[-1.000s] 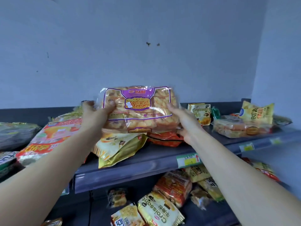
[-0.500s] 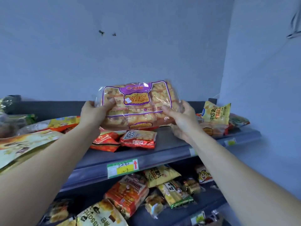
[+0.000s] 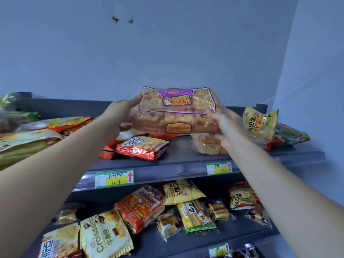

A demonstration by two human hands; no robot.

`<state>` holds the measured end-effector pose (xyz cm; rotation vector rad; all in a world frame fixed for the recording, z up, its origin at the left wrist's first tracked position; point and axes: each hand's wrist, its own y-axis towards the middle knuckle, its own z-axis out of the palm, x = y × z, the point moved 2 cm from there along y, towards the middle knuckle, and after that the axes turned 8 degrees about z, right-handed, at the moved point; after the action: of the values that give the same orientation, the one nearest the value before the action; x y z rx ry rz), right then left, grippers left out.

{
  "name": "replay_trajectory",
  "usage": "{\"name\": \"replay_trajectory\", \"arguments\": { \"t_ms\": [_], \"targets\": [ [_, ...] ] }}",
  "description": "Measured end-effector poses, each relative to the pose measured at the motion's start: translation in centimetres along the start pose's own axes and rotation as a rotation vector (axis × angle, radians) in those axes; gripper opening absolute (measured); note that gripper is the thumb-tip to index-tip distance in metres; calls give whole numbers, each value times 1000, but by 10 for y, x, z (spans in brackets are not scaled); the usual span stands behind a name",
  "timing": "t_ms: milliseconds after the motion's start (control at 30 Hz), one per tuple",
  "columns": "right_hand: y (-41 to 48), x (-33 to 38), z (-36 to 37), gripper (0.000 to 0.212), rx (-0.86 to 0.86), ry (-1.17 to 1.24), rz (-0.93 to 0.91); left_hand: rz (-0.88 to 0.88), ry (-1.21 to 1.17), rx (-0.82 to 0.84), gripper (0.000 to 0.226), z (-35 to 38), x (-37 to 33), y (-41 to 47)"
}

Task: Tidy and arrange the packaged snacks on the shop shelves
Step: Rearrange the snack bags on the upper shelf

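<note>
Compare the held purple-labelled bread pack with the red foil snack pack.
The bread pack is clear, buns visible; the red foil pack is opaque. The bread pack is larger than the red foil pack. The left hand and right hand hold the bread pack up; the red foil pack lies on the shelf. Both are soft packaged snacks.

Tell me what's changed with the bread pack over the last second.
The purple-labelled bread pack was carried rightward along the top shelf; its right end now hangs over the clear bun pack, near the yellow bag. The left hand and right hand still hold its ends, nothing let go. Other packets look unmoved.
</note>
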<state>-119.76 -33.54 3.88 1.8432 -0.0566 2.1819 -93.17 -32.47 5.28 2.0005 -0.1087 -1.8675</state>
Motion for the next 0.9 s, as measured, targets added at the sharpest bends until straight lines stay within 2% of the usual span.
{"name": "replay_trajectory", "arguments": {
  "t_ms": [67,167,233,267,300,333,400,467,533,600,733,900],
  "targets": [
    [4,-6,7,21,37,64,78,-13,-5,18,55,-11,0,-3],
    [7,-16,22,31,61,152,199,-23,33,-99,62,-33,7,-4],
    [8,-21,31,32,56,193,246,-23,101,-169,35,-47,18,-8],
    [9,-23,35,31,60,211,262,1,211,-138,19,-53,26,-11],
    [10,-25,40,30,68,225,281,38,354,-69,20,-57,33,-14],
    [10,-27,45,27,79,231,296,92,503,47,30,-58,40,-15],
    [9,-30,53,16,102,246,316,128,744,332,43,-55,54,-17],
    [8,-33,60,19,100,276,346,193,1071,463,52,-54,67,-10],
    [8,-34,65,19,93,280,356,334,1348,412,46,-51,71,-4],
    [8,-34,68,13,96,277,354,468,1468,342,32,-45,73,-2],
    [8,-31,73,24,105,267,329,575,1539,239,20,-39,79,3],
    [11,-28,74,21,93,250,302,616,1528,157,20,-43,84,10]
  ]
}}
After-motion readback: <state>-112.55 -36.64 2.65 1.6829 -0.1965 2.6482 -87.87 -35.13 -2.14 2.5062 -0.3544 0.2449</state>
